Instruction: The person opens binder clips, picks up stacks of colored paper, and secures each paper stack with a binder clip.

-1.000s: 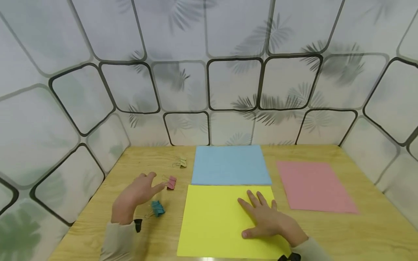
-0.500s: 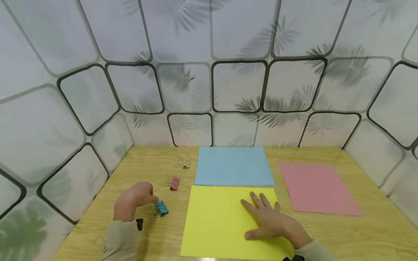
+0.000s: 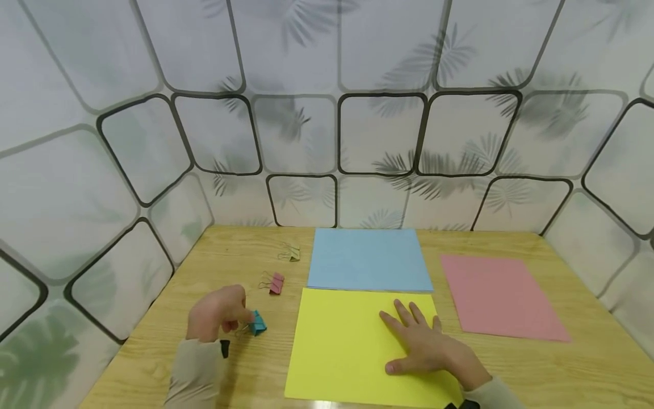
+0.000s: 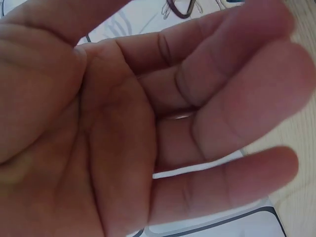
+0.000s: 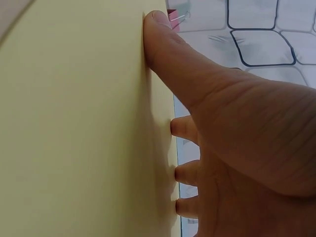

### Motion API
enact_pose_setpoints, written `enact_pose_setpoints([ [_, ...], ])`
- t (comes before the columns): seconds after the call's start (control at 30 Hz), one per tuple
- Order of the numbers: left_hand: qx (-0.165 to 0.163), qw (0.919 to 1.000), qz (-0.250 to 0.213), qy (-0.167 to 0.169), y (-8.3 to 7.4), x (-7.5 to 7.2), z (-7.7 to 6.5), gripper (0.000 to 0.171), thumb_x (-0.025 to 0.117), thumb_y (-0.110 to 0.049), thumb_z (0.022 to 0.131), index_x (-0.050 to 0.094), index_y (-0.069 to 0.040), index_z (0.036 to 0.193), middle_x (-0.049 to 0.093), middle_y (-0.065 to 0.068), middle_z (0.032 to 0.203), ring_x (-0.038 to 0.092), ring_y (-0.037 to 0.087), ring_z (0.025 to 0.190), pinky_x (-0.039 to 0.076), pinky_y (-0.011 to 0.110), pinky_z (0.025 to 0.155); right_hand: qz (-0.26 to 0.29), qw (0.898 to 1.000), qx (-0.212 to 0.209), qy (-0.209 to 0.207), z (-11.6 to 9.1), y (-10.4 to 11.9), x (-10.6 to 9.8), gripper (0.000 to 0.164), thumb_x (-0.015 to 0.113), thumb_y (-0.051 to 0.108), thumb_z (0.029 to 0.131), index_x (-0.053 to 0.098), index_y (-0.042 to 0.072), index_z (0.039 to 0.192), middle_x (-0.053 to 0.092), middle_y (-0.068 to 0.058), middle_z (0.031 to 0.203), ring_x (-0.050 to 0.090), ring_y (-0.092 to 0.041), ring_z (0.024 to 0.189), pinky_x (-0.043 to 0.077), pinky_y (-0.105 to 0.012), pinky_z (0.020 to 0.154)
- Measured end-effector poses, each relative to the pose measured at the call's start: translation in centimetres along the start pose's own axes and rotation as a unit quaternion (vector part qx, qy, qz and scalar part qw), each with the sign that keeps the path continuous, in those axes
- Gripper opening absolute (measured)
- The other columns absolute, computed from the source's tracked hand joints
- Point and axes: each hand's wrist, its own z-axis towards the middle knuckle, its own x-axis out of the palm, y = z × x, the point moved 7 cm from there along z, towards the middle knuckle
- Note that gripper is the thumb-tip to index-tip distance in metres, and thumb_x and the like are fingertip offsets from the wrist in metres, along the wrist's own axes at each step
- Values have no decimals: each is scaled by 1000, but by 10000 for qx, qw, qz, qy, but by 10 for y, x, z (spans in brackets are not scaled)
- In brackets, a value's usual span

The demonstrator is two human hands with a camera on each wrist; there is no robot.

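On the left of the table, my left hand [image 3: 221, 312] reaches down with bent fingers, thumb and forefinger pinching the teal binder clip [image 3: 259, 324]. The left wrist view shows the palm of that hand [image 4: 123, 123] and curled fingers; the pinch itself is out of sight there. My right hand [image 3: 426, 346] lies spread on a yellow sheet of paper [image 3: 337, 346], fingers straight. In the right wrist view, the thumb and fingertips of this hand [image 5: 237, 123] touch the sheet. A pink binder clip [image 3: 276, 283] and a pale yellow binder clip [image 3: 293, 254] lie farther back.
Behind the yellow sheet lies a blue sheet [image 3: 370, 259], their edges meeting. A pink sheet [image 3: 504, 296] sits apart on the right side of the wooden table [image 3: 552, 375]. Patterned cloth walls [image 3: 378, 136] enclose the table at the back and sides.
My left hand has moved down from above the clips, its spread fingers closing on the teal binder clip, which has turned slightly. The right hand stays on the yellow sheet. The head view shifts slightly.
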Motion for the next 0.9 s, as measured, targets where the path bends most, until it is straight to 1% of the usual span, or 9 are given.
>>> enact_pose_setpoints([
  [0.1,14,10000,-19,10,-1,0,0,19,75,-12,87,63,-2,76,64,10,65,61,20,57,53,33,59,-2,10000,0,-27,0,-1,1,101,67,65,83,25,12,158,3,-29,162,1,-58,144,0,-89,91],
  [0.17,42,10000,-7,4,-1,1,0,20,75,-11,87,64,-2,73,63,9,62,60,19,54,51,32,57,-26,10000,7,-37,1,-1,1,101,67,65,83,25,12,158,3,-29,162,1,-57,144,0,-89,91],
  [0.27,138,9999,69,-28,-1,0,0,26,75,-11,87,63,-4,65,53,2,53,48,14,48,44,27,52,-52,10000,19,-40,1,-1,1,101,67,65,82,25,13,158,3,-29,162,1,-57,144,1,-89,91],
  [0.37,231,9996,128,-48,0,1,2,30,75,-11,87,61,-8,60,39,-3,50,37,11,47,34,25,50,-89,10000,22,-39,1,-1,1,101,66,66,82,25,13,158,4,-29,162,2,-57,144,2,-89,91],
  [0.43,301,9994,173,-43,0,1,3,33,75,-10,87,57,-11,59,33,-5,50,34,11,47,31,25,50,-97,9999,18,-31,1,-2,2,101,66,66,83,25,13,158,4,-29,162,2,-57,144,2,-89,91],
  [0.57,401,9991,114,6,-1,2,4,40,72,-7,87,49,-14,55,27,-6,49,30,10,46,28,25,50,-99,9999,9,-41,1,-2,2,102,67,66,82,25,13,158,4,-29,162,3,-58,144,3,-89,91],
  [0.7,500,9987,-10,31,-4,3,4,46,69,-5,89,43,-16,52,24,-7,49,27,10,45,27,25,50,-65,10000,1,-52,2,-3,1,102,67,67,82,25,12,158,4,-29,162,2,-58,144,2,-89,91],
  [0.8,584,9983,-19,36,-7,2,4,46,65,-6,91,40,-17,54,24,-6,51,24,9,47,25,25,50,-49,10000,1,-53,2,-3,1,102,67,66,82,25,13,158,4,-29,162,2,-57,144,2,-89,91],
  [0.9,687,9976,87,10,-10,1,4,37,61,-8,92,42,-15,61,29,-5,57,26,11,52,25,26,53,-43,10000,19,-53,2,-4,1,102,67,66,82,25,13,158,4,-29,162,2,-57,145,2,-88,92],
])
